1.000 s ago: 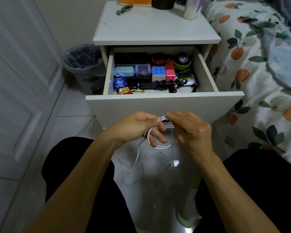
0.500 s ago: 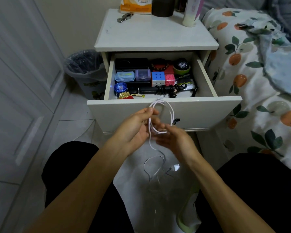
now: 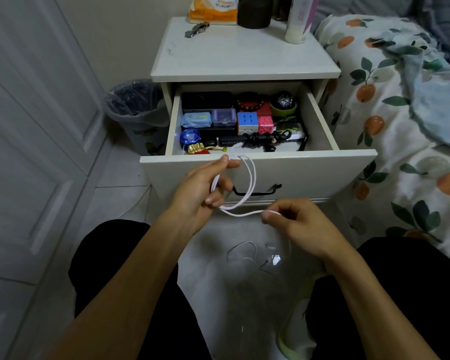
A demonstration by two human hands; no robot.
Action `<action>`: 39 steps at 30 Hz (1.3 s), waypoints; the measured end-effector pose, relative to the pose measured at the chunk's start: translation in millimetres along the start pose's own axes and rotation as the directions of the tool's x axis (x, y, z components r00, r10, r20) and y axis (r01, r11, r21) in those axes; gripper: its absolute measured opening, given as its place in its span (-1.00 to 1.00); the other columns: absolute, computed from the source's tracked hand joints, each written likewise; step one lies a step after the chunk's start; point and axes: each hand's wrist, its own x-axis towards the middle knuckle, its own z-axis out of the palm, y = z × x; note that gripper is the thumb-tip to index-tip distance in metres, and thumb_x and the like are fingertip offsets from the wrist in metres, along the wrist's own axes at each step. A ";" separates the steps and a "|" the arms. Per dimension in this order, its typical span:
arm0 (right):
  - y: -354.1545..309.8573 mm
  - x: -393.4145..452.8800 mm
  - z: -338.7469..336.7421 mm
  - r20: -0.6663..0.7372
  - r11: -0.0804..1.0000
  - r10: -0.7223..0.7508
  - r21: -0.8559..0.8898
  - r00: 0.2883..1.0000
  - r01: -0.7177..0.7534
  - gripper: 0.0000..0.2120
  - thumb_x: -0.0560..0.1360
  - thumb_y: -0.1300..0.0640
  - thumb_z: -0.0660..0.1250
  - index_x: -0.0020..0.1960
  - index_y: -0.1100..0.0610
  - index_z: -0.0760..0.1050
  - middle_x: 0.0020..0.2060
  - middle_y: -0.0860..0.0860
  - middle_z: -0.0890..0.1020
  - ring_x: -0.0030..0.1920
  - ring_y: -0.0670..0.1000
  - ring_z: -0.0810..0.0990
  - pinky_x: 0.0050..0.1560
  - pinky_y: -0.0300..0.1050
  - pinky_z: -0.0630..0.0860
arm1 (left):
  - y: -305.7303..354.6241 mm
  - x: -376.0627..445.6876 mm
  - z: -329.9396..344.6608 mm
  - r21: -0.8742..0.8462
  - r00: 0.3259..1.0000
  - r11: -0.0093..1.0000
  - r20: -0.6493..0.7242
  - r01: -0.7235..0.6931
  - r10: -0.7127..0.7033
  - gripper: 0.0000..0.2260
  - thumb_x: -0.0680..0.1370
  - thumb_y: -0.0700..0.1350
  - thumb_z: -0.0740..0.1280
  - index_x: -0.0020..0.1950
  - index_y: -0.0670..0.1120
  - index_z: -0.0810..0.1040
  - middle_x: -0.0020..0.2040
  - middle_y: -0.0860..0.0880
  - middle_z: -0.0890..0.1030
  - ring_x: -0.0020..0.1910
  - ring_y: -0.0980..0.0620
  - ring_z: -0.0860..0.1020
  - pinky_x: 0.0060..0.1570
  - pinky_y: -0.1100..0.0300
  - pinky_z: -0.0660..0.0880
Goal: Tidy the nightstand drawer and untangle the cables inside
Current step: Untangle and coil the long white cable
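Note:
The white nightstand drawer (image 3: 309, 172) stands pulled out in front of me. Inside lie a coiled black cable (image 3: 264, 138), two puzzle cubes (image 3: 247, 122), small boxes and a blue yo-yo (image 3: 190, 136). My left hand (image 3: 205, 189) pinches a looped white cable (image 3: 250, 188) against the drawer front. My right hand (image 3: 300, 223) pinches the same cable lower down and to the right. The loose end of the cable hangs down to the floor between my knees.
A lined trash bin (image 3: 138, 113) sits left of the nightstand (image 3: 244, 58), beside a white door (image 3: 31, 126). A bed with a fruit-print cover (image 3: 405, 120) is on the right. A tissue pack, dark jar and bottle stand on the nightstand top.
My hands have drawn apart. The left rose to the drawer's top edge with the loops; the right slid down and right along the cable, stretching a length between them.

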 end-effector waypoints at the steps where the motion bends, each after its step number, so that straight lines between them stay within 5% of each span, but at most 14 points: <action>1: 0.3 -0.9 -1.4 -0.079 0.990 -0.022 -0.142 0.997 0.010 -0.80 0.53 -0.05 0.36 -0.22 0.01 0.59 -0.22 0.00 0.56 -0.20 -0.04 0.52 -0.18 -0.21 0.43 | -1.8 -0.7 0.5 0.010 1.000 1.000 0.014 0.023 -0.023 -0.76 0.58 0.04 0.31 -0.07 -0.05 0.71 -0.43 -0.05 0.53 -0.64 0.16 0.18 -0.60 0.34 0.17; 4: 0.4 -2.7 -3.1 -0.187 0.941 -0.060 -0.339 0.980 -0.008 -0.78 0.54 -0.09 0.34 -0.16 0.01 0.63 -0.29 -0.03 0.57 -0.27 -0.07 0.52 -0.28 -0.22 0.41 | -5.7 -2.0 3.5 0.005 0.993 0.996 0.081 0.087 -0.087 -0.77 0.49 0.07 0.37 -0.14 -0.05 0.72 -0.51 -0.01 0.43 -0.65 0.17 0.16 -0.62 0.34 0.14; 7: 1.6 -4.4 -2.4 -0.166 0.994 0.098 -0.024 0.981 -0.103 -0.79 0.57 -0.06 0.32 -0.13 0.00 0.65 -0.35 -0.05 0.67 -0.38 -0.03 0.63 -0.40 -0.21 0.53 | -7.5 -3.1 7.5 -0.048 0.982 0.988 0.131 0.145 -0.138 -0.76 0.49 0.03 0.35 -0.20 -0.12 0.63 -0.56 0.03 0.25 -0.66 0.16 0.12 -0.66 0.32 0.11; 11: -5.7 -4.3 1.0 -0.303 0.900 0.220 0.430 0.927 -0.073 -0.82 0.53 0.06 0.35 -0.18 0.04 0.68 -0.28 -0.02 0.72 -0.27 -0.07 0.70 -0.29 -0.24 0.60 | -10.6 -5.7 9.8 -0.106 0.966 0.964 0.113 0.245 -0.233 -0.66 0.62 -0.03 0.22 -0.33 -0.11 0.44 -0.59 0.03 0.22 -0.67 0.14 0.12 -0.68 0.30 0.10; 14: -3.7 -3.7 7.0 -0.529 0.941 0.184 0.337 0.828 0.006 -0.88 0.47 0.02 0.46 -0.19 0.05 0.65 -0.34 -0.06 0.69 -0.27 -0.10 0.68 -0.21 -0.18 0.61 | -14.1 -4.7 13.5 -0.147 0.959 0.948 0.045 0.282 -0.278 -0.57 0.63 0.03 0.20 -0.43 -0.07 0.36 -0.60 0.04 0.19 -0.67 0.13 0.11 -0.66 0.30 0.06; 16: -8.2 -4.7 18.5 -0.590 0.937 0.188 0.347 0.786 0.036 -0.83 0.46 0.13 0.47 0.01 0.00 0.55 -0.26 -0.14 0.70 -0.21 -0.19 0.67 -0.16 -0.28 0.59 | -16.4 -3.4 15.3 -0.146 0.956 0.946 -0.002 0.289 -0.293 -0.55 0.63 0.05 0.22 -0.45 -0.06 0.36 -0.60 0.04 0.19 -0.67 0.13 0.11 -0.67 0.31 0.07; 19: -8.4 -1.7 28.8 -0.527 0.721 0.343 0.678 0.778 0.141 -0.59 0.50 0.35 0.37 0.28 0.11 0.38 -0.13 -0.10 0.73 -0.04 -0.13 0.70 -0.01 -0.32 0.59 | -19.2 -1.7 19.0 -0.173 0.949 0.937 -0.031 0.303 -0.312 -0.54 0.63 0.04 0.22 -0.46 -0.06 0.36 -0.60 0.03 0.20 -0.67 0.13 0.12 -0.69 0.30 0.10; 21: -8.6 1.8 26.4 -0.396 0.450 0.464 0.876 0.792 0.175 -0.65 0.50 0.41 0.35 0.26 0.28 0.43 -0.13 0.01 0.74 -0.03 -0.02 0.72 0.00 -0.22 0.62 | -18.9 -0.5 20.3 -0.165 0.947 0.937 -0.033 0.309 -0.318 -0.54 0.63 0.04 0.22 -0.46 -0.05 0.37 -0.59 0.04 0.20 -0.66 0.13 0.12 -0.68 0.30 0.08; 22: -6.7 2.5 25.2 -0.379 0.429 0.467 0.887 0.799 0.170 -0.70 0.50 0.38 0.37 0.22 0.31 0.48 -0.13 0.03 0.74 -0.02 -0.01 0.71 0.03 -0.20 0.62 | -18.5 0.3 20.6 -0.140 0.943 0.935 -0.028 0.326 -0.333 -0.53 0.63 0.04 0.23 -0.47 -0.05 0.37 -0.59 0.04 0.20 -0.66 0.13 0.12 -0.67 0.31 0.07; 26: -7.6 -1.9 27.3 -0.596 0.816 0.155 0.527 0.788 0.238 -0.75 0.59 0.27 0.29 0.25 0.13 0.51 0.05 -0.13 0.70 0.13 -0.18 0.63 0.13 -0.29 0.53 | -15.5 1.8 23.6 0.038 0.900 0.903 0.070 0.427 -0.429 -0.55 0.62 0.04 0.25 -0.46 -0.06 0.36 -0.59 0.05 0.18 -0.67 0.15 0.10 -0.68 0.34 0.06; 28: -7.6 -3.3 29.3 -0.600 0.918 -0.038 0.296 0.799 0.265 -0.69 0.62 0.24 0.22 0.34 0.09 0.46 0.17 -0.18 0.64 0.20 -0.21 0.57 0.16 -0.21 0.52 | -15.4 1.7 24.1 0.120 0.877 0.883 0.113 0.455 -0.467 -0.56 0.61 0.04 0.26 -0.45 -0.06 0.37 -0.59 0.05 0.19 -0.67 0.16 0.10 -0.70 0.35 0.08; 31: -7.5 -3.5 28.9 -0.499 0.938 -0.129 0.220 0.857 0.269 -0.66 0.62 0.18 0.19 0.39 0.09 0.44 0.21 -0.18 0.62 0.21 -0.23 0.56 0.17 -0.19 0.53 | -17.2 1.0 21.9 0.193 0.885 0.889 0.142 0.415 -0.444 -0.58 0.59 0.04 0.29 -0.45 -0.06 0.39 -0.59 0.05 0.20 -0.67 0.17 0.11 -0.70 0.35 0.09; 35: -8.8 -6.9 26.8 -0.391 0.949 -0.127 0.219 0.912 0.226 -0.72 0.57 0.07 0.32 0.28 -0.01 0.52 -0.02 -0.16 0.68 -0.03 -0.12 0.66 -0.01 -0.13 0.60 | -18.3 -1.5 19.3 0.148 0.967 0.965 0.101 0.217 -0.233 -0.62 0.59 0.08 0.31 -0.37 -0.06 0.42 -0.53 0.03 0.25 -0.59 0.13 0.19 -0.59 0.31 0.18; 39: -8.2 -6.4 27.9 -0.330 0.937 -0.157 0.247 0.931 0.246 -0.79 0.61 0.22 0.27 0.21 0.08 0.56 -0.14 -0.13 0.69 -0.18 -0.09 0.68 -0.15 -0.23 0.60 | -23.8 -4.1 18.8 0.426 0.999 0.904 -0.018 -0.029 0.041 -0.66 0.59 0.13 0.29 -0.30 -0.03 0.54 -0.40 0.06 0.43 -0.27 0.03 0.45 -0.14 0.10 0.44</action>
